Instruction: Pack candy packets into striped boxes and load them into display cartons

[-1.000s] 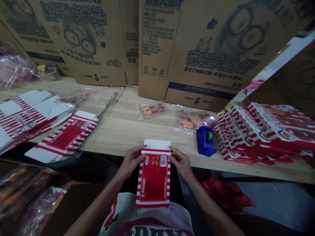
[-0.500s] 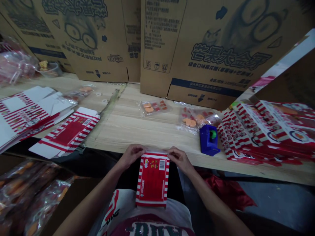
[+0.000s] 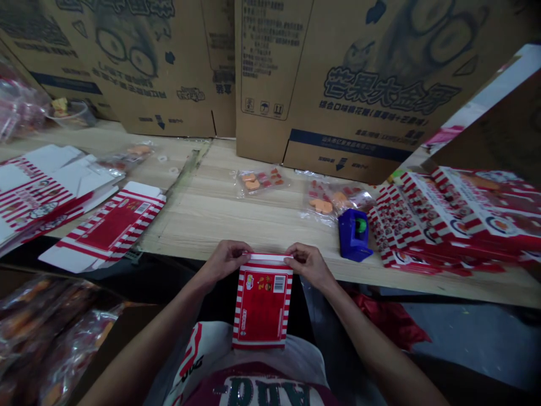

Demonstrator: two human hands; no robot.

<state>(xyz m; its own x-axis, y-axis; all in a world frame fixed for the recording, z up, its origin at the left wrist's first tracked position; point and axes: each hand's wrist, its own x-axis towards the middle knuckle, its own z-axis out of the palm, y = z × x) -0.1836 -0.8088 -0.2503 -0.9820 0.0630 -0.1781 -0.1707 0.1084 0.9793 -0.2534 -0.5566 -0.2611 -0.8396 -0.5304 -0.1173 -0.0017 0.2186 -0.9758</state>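
Observation:
A red and white striped candy box (image 3: 262, 304) stands against my body with its barcode panel facing up. My left hand (image 3: 230, 259) pinches the left corner of the box's far end. At the opposite corner, the fingers of my right hand (image 3: 310, 265) are closed on the same end. A narrow white flap shows between the two hands. Beyond them on the table lies a clear bag of gummy candy (image 3: 262, 180). A blue tape dispenser (image 3: 354, 235) stands to the right of my right hand.
Flat striped cartons (image 3: 105, 228) lie at the left. Stacked striped boxes (image 3: 439, 225) fill the right. Large brown cardboard boxes (image 3: 270, 129) line the back. An open carton of bagged candy (image 3: 76, 327) sits at lower left; more candy bags (image 3: 325, 204) lie beside the dispenser.
The white flap at the box's far end now shows as a narrow strip between my fingers. Both hands stay at its corners. The whole view has shifted slightly.

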